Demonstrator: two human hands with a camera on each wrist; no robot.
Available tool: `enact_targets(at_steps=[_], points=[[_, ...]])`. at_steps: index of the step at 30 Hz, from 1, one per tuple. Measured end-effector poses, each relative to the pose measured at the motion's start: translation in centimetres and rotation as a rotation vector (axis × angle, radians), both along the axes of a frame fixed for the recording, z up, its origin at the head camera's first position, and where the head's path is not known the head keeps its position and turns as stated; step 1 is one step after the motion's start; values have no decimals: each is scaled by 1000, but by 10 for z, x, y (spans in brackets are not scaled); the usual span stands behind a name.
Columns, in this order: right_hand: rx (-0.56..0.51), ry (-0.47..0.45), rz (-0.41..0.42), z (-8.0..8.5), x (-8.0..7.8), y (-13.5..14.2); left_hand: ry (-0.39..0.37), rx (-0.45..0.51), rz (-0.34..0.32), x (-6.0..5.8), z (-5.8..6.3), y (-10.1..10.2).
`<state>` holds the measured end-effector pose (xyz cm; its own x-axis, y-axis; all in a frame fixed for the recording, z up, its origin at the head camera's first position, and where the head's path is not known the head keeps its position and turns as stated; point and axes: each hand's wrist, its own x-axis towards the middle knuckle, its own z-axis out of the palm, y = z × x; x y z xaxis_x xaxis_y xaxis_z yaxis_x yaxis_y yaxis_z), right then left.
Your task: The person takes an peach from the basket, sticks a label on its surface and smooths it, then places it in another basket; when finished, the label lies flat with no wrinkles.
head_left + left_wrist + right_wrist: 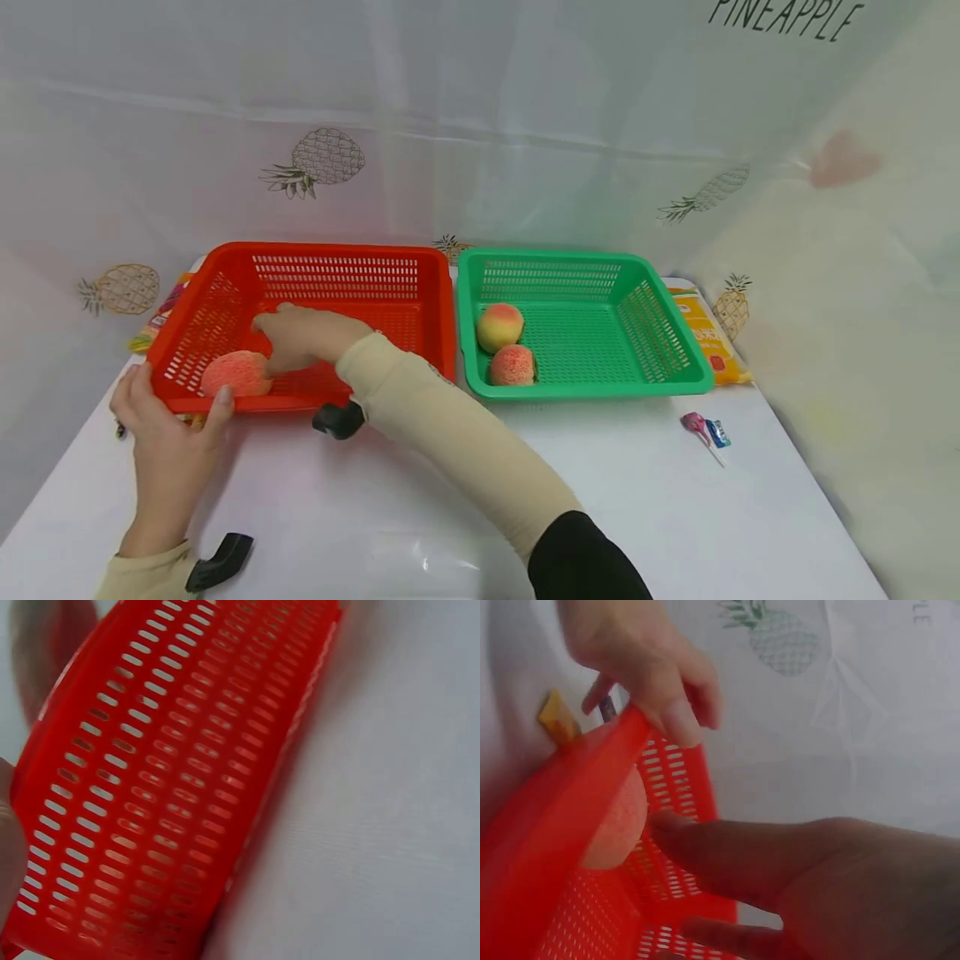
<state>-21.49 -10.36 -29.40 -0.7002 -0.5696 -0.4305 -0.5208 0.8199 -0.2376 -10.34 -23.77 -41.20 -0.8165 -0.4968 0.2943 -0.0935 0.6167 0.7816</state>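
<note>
In the head view my left hand [168, 450] grips the front left corner of a red plastic basket [337, 403], its thumb and fingers over the rim. The left wrist view shows the slotted basket wall [172, 750] close up. My right hand [303, 333] reaches down inside the red basket, beside a pinkish peach [236, 372] at the front left corner. From the right wrist, my right hand [795, 870] has its thumb stretched out close to the peach [619, 832]. Whether they touch is unclear, and part of the fingers is hidden.
A green basket [585, 390] to the right holds two peaches [499, 327] at its left side. Packets lie beside both baskets, a yellow one [708, 333] at the right. A lollipop [696, 423] and a small blue wrapper [717, 433] lie on the white table [637, 500].
</note>
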Motion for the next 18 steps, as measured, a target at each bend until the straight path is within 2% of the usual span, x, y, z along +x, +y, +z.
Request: enact_targets(at_steps=[3,5,8,13,18], points=[[16,-107,-30,-2,-7,-25,29,-20,12,0,-2,0],[32,-143,-53,-6,-10,-36,48,-32,25,-1,-4,1],[86,-177,-44,-13,-12,-49,75,-42,52,-3,-6,3],[126,-204,-24,-24,-16,-54,96,-49,62,-4,-7,4],[70,-262,-59,-34,-17,-54,122,-73,61,-3,-8,4]])
